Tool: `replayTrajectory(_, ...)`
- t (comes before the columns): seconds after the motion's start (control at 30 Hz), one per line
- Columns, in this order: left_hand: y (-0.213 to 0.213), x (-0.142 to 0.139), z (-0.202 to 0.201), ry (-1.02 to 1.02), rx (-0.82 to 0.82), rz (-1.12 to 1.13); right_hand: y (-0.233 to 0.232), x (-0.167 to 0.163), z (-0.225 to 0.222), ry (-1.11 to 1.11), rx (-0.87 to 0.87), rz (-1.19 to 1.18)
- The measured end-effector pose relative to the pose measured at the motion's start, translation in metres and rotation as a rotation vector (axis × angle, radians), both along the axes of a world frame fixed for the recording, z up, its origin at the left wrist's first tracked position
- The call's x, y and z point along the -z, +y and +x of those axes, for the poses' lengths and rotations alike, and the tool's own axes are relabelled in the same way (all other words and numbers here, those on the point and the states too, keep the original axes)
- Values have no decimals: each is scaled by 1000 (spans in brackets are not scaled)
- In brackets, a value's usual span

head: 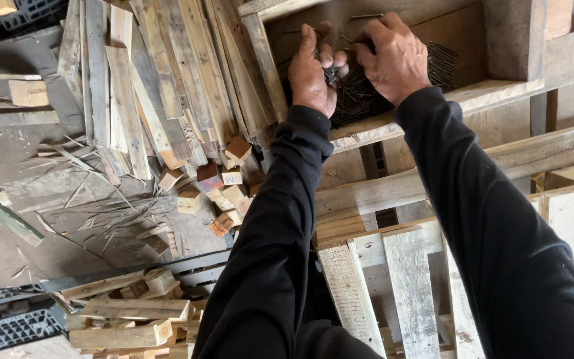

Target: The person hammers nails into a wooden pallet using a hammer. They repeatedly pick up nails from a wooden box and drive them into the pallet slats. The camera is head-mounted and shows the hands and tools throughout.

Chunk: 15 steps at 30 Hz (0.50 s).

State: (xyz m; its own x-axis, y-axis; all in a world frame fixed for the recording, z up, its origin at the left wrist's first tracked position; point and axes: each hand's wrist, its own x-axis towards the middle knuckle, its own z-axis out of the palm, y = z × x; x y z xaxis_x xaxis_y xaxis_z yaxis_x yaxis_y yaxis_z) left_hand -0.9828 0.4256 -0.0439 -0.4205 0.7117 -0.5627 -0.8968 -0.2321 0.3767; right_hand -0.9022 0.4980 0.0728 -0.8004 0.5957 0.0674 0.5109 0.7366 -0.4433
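Both hands are gathering nails (367, 100) from the wooden box (473, 40): left hand (313, 73) is clutching a bunch, right hand (396, 60) is curling loosely over the pile; squaring the bunch would likely come next

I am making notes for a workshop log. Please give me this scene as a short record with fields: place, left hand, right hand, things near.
Place: wood workshop, seen from above
Left hand: left hand holds a small bunch of nails over the wooden box
Right hand: right hand reaches into the loose pile of nails in the box
Near, left: stacked planks, small wood offcuts on the floor
Near, below: pallet
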Motion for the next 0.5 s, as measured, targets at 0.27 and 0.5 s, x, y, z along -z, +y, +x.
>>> replayTrajectory(0.27,-4,-3,2,1,-10,125,-5,15,5,-129,-87,189)
replayTrajectory(0.5,-7,-8,2,0,19,174,-4,18,11,-108,-52,109)
